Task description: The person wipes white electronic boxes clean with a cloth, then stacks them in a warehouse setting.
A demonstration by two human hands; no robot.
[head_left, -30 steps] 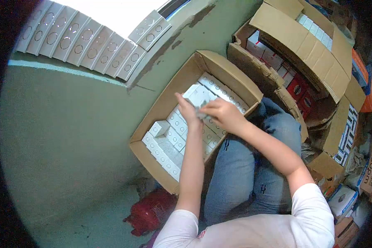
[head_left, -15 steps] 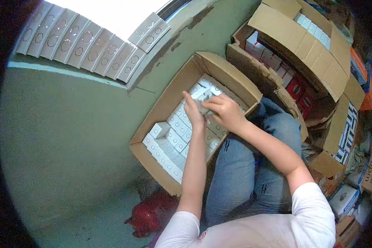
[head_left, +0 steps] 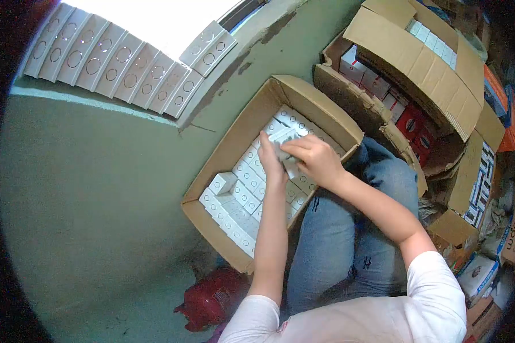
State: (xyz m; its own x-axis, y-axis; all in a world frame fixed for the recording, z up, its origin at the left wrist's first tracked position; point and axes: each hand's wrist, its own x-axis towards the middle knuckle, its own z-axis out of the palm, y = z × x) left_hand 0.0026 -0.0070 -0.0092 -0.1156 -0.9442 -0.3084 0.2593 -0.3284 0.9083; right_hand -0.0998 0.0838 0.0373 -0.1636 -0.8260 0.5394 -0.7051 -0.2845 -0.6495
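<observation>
Over the open cardboard box (head_left: 223, 243), my left hand (head_left: 272, 160) has its fingers around a white plastic electrical box (head_left: 284, 136), with the thumb pointing up. From the other side, my right hand (head_left: 317, 159) closes on the same electrical box, its bent fingers at the face of it. Part of this piece is covered by my fingers. Below my hands, rows of similar white electrical boxes (head_left: 226, 220) with round knockouts fill the cardboard box. One of them (head_left: 221, 183) stands higher than its neighbours at the left side.
More such boxes (head_left: 106, 60) line the window ledge at upper left. At right stand open cartons (head_left: 423, 63) with small packages. A dark red bag-like object (head_left: 214, 294) lies at lower left. My jeans-clad legs (head_left: 326, 240) are close beside the cardboard box.
The electrical box has turned slightly in my hands, showing more of its side. My right hand has shifted a little; both hands stay over the cardboard box.
</observation>
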